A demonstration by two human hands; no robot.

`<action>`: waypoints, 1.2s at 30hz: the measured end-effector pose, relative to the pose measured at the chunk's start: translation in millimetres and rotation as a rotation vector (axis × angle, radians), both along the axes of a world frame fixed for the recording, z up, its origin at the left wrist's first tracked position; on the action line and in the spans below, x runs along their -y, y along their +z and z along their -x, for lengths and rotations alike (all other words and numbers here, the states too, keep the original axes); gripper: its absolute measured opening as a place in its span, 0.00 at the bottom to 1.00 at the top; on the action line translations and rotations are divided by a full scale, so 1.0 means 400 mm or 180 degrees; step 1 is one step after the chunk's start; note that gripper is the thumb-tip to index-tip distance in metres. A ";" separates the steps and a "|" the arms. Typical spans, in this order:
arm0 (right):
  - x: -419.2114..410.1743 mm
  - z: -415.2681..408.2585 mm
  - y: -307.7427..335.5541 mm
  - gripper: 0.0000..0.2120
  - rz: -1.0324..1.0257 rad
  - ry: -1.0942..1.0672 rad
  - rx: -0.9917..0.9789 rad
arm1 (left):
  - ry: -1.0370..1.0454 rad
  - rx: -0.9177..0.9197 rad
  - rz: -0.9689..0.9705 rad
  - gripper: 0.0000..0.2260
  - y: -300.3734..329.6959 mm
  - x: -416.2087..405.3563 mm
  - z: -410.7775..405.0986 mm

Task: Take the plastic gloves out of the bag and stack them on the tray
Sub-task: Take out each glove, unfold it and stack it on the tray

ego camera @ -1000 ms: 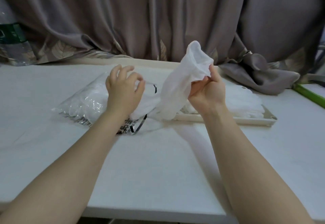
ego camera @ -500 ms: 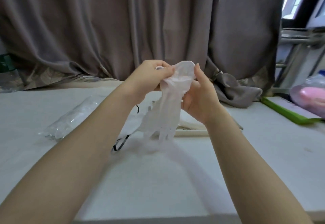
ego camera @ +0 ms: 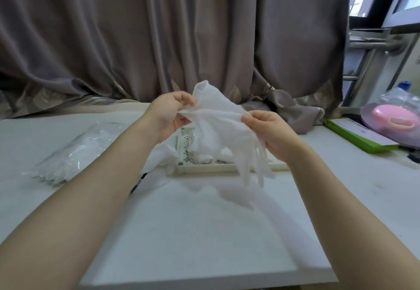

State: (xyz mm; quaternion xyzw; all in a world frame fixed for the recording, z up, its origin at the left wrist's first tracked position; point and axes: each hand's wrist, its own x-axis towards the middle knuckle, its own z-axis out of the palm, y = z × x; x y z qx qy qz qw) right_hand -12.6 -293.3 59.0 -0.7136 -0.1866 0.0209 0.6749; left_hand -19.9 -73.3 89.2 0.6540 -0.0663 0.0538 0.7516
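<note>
While both hands hold it up above the desk (ego camera: pixel 204 233), the glove (ego camera: pixel 218 128) is stretched between them: the left hand (ego camera: pixel 169 117) pinches one edge of the cuff and the right hand (ego camera: pixel 270 134) pinches the opposite side, so the film hangs with its fingers pointing down and to the right, just over the near rim of the tray (ego camera: pixel 227 166). Other gloves already lie in a rumpled white pile on the tray (ego camera: pixel 202 151), and the bag (ego camera: pixel 70 153), still holding more, lies on the desk well to the left. One loose glove (ego camera: pixel 166 155) appears to lie on the desk just beside the tray's left edge, partly hidden by the left forearm. The step in hand looks like spreading this glove flat before laying it on the pile. The likely trouble comes from the material itself: the film is thin and limp, so it may cling to the skin or fold back on itself when released, landing crumpled rather than flat. Because the dangling fingers hang at the tray's near rim, a careless lowering could drape them over the edge instead of onto the stack. The pile looks uneven already, and another glove dropped off-centre might slide off toward the desk. Pulling the cuff too hard between the two pinches could also stretch or tear it.
</note>
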 end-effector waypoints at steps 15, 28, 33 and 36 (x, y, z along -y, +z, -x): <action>0.107 -0.133 0.026 0.28 0.2164 0.0102 -0.0592 | 0.0443 0.0272 -0.2089 0.12 -0.127 0.110 -0.135; 0.089 -0.321 0.014 0.06 0.3251 -0.0788 -0.0143 | 0.0787 0.0469 -0.2511 0.17 -0.169 0.110 -0.191; 0.055 -0.345 -0.046 0.21 0.4230 -0.1208 0.0156 | 0.0751 -0.0093 -0.3755 0.13 -0.189 0.088 -0.205; 0.019 -0.306 -0.061 0.25 0.3971 -0.1281 0.1264 | 0.1053 0.0083 -0.4082 0.17 -0.191 0.089 -0.203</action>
